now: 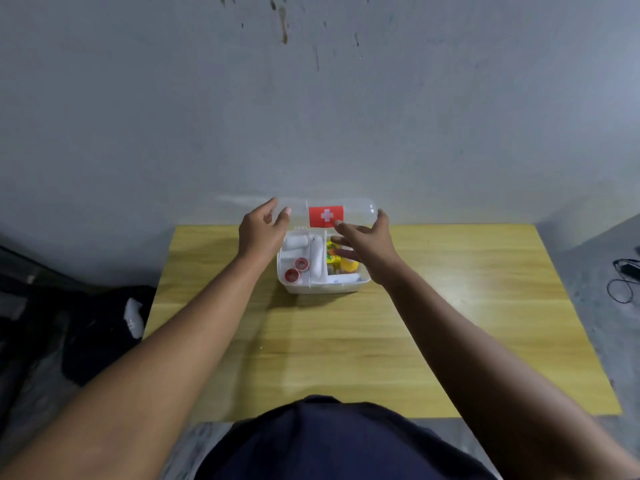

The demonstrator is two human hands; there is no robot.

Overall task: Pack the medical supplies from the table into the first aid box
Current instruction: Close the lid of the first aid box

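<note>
A white first aid box [322, 287] stands at the far middle of the yellow wooden table [381, 341]. Inside lie white bandage rolls [317, 258], two red-capped containers [297, 270] and yellow items [341, 263]. Its clear lid [356, 211], marked with a red label and white cross [326, 216], is raised upright behind the box. My left hand [261, 232] grips the lid's left end with thumb and fingers. My right hand [365, 242] holds the lid's right end, with its fingers spread over the box's right compartment.
A grey wall rises directly behind the table. Dark bags with a white object [133, 317] lie on the floor to the left. Black cables [623, 278] lie on the floor at the right. My dark-clothed body [329, 441] is at the table's near edge.
</note>
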